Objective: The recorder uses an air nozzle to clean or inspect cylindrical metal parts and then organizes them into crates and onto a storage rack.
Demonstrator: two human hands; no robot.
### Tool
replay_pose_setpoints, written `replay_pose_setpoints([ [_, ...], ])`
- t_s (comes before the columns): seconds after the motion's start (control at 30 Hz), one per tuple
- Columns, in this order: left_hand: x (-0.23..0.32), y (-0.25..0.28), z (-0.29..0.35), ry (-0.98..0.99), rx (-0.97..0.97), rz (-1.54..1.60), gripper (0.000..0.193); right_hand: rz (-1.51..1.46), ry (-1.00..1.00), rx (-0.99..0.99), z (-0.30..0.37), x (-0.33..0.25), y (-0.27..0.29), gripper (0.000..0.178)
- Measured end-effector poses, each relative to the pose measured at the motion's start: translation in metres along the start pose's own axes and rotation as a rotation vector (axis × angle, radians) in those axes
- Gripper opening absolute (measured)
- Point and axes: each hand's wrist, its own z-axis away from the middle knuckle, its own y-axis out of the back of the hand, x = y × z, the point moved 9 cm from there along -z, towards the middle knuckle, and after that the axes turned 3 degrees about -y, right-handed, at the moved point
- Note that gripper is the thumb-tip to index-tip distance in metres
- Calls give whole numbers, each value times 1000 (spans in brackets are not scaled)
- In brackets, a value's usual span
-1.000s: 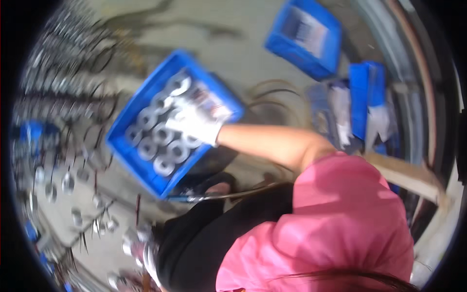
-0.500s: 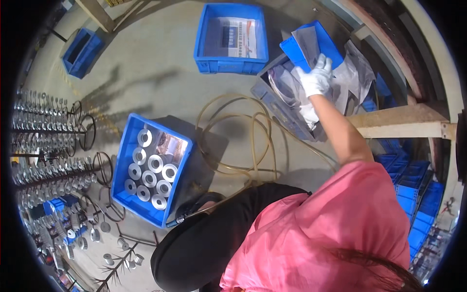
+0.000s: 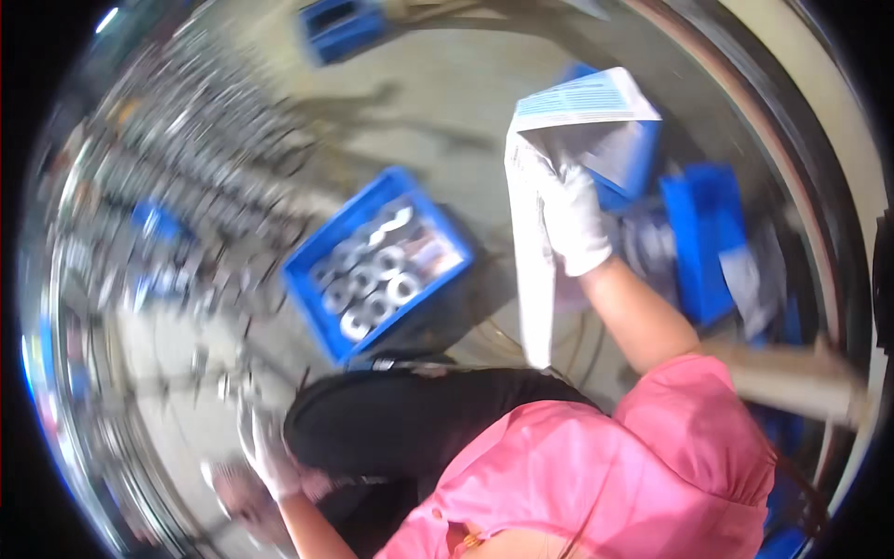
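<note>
My right hand (image 3: 575, 219), in a white glove, is closed on a folded sheet of printed paper (image 3: 533, 270), which looks like newspaper. The sheet hangs down in a long white strip beside the hand and spreads out above it, in front of a blue bin (image 3: 643, 158). My left hand (image 3: 265, 445), also gloved, is low at the left beside my knee; motion smears its fingers, so what they do is unclear. Between the hands stands a tilted blue crate (image 3: 343, 351) holding several metal rings (image 3: 403, 287) laid in rows.
Blurred racks hung with many small metal parts (image 3: 205, 140) fill the left side. Another blue container (image 3: 345, 33) stands at the far top. At the right are a blue bin (image 3: 703, 242), grey sheets (image 3: 752, 279) and a wooden beam (image 3: 792, 377). A hose (image 3: 498, 335) lies on the floor.
My right hand has lifted the paper away from the box at the right and brought it closer. My left hand has come into view. The whole view has swung to the right.
</note>
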Motion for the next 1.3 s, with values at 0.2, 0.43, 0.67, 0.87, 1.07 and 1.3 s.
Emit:
replay_pose_setpoints([
  [0.2, 83, 15, 109, -143, 165, 345, 94, 513, 838, -1288, 227, -33, -305, 11],
  [0.43, 8, 121, 364, -40, 1408, 517, 47, 247, 1298, -2508, 528, -35, -271, 25],
  [0.67, -76, 85, 583, -482, 2198, 973, 27, -433, 1871, -2261, 706, -5, -203, 5],
  [0.87, -237, 41, 660, -208, 2387, 1251, 30, -126, 1744, -2506, 806, 111, -149, 11],
  [1.07, -321, 3, 659, 57, 2532, 1387, 20, 101, 1880, -2696, 791, 197, -120, 11],
  [1.3, -300, -40, 686, 389, 2738, 1127, 27, 156, 2116, -2822, 783, 257, -99, 15],
])
